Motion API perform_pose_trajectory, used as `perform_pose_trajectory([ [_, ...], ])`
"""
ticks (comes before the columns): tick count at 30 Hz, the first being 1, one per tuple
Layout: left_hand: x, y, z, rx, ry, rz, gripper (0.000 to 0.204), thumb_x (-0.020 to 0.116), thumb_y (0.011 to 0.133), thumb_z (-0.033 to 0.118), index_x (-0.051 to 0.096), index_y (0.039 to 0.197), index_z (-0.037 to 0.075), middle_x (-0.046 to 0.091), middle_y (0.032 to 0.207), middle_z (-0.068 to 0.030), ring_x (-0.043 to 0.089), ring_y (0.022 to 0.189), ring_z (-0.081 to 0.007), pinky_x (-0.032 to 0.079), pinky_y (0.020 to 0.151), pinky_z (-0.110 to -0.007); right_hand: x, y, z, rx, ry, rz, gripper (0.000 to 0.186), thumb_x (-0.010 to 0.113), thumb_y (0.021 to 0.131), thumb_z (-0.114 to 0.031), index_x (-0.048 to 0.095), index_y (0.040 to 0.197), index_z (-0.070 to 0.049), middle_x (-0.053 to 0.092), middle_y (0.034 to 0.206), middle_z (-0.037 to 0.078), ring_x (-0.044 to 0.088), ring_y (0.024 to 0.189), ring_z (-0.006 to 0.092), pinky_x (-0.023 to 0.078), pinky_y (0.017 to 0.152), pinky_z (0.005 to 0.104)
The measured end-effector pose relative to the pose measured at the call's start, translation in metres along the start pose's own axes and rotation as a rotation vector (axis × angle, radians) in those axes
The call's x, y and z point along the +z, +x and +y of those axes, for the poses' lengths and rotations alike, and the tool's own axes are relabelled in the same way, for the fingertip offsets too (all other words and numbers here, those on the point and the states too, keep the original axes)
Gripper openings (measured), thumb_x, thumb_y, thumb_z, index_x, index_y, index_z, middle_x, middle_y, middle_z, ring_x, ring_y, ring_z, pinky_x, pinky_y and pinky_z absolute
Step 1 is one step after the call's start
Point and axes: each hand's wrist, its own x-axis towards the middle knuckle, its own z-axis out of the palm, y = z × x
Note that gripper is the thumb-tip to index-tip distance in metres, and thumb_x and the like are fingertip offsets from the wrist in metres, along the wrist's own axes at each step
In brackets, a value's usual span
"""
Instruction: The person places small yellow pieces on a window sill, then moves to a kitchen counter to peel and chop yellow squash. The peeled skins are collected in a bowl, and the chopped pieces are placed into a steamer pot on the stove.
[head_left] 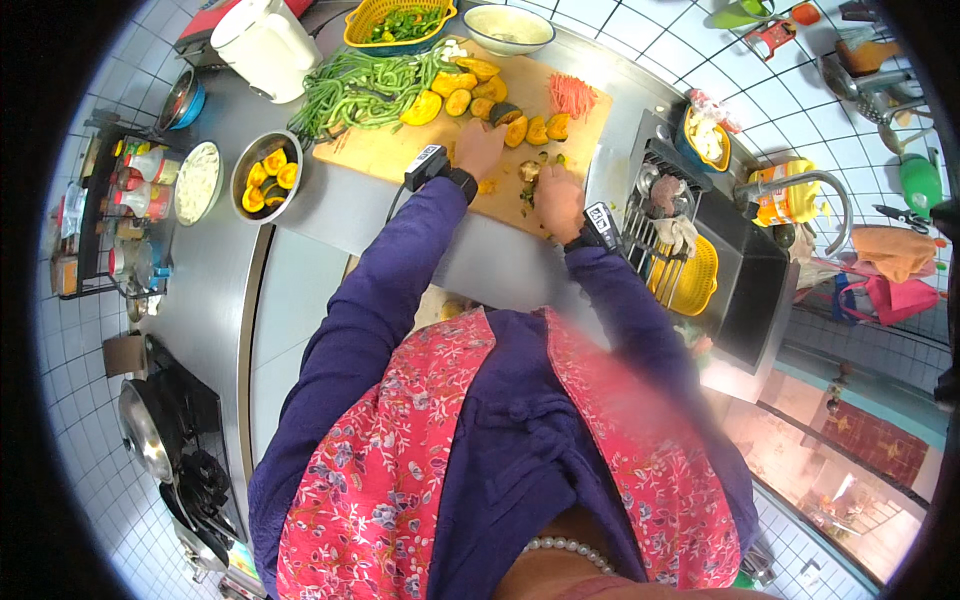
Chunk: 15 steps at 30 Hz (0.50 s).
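My left hand (478, 149) is over the wooden cutting board (380, 155). Its fingers are curled and closed against a pumpkin piece (506, 112) with dark green rind. To its right, my right hand (559, 200) rests low on the board, fingers bent and closed; what they hold, if anything, is hidden. Beside that hand lie dark green and pale scraps (527, 193). Several orange pumpkin pieces (453, 84) spread across the board's middle. Long green beans (365, 88) pile up at the left, and pinkish-red shreds (571, 96) sit at the far right.
A steel bowl (241, 186) of pumpkin pieces and a bowl of pale shreds (199, 183) stand left. Behind are a yellow basket of cut greens (353, 30), a white bowl (508, 30) and a white jug (262, 48). The sink (757, 290) with its faucet (845, 205) lies right.
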Motion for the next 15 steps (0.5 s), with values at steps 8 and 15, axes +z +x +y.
perform_pose_trajectory([
  [8,0.022,0.027,0.021,-0.238,0.195,-0.103,0.050,0.072,0.067,0.037,0.064,0.095,-0.003,0.063,0.099,-0.0243,0.061,0.094,-0.0379,0.050,0.079,-0.041,0.002,0.020,0.007,0.108,0.046,-0.106,0.020,0.057,0.071,-0.008,0.048,0.088,-0.003,0.057,0.086,0.019,0.059,0.079,0.0371,0.047,0.070,0.0460],
  [15,0.014,0.017,0.016,-0.086,-0.143,-0.182,0.032,0.064,0.073,0.018,0.055,0.096,-0.003,0.062,0.089,-0.0177,0.064,0.079,-0.0317,0.051,0.070,-0.039,-0.013,0.034,0.012,0.209,0.426,0.227,0.016,0.055,0.079,-0.011,0.052,0.091,-0.002,0.059,0.072,0.023,0.059,0.066,0.0403,0.047,0.058,0.0469],
])
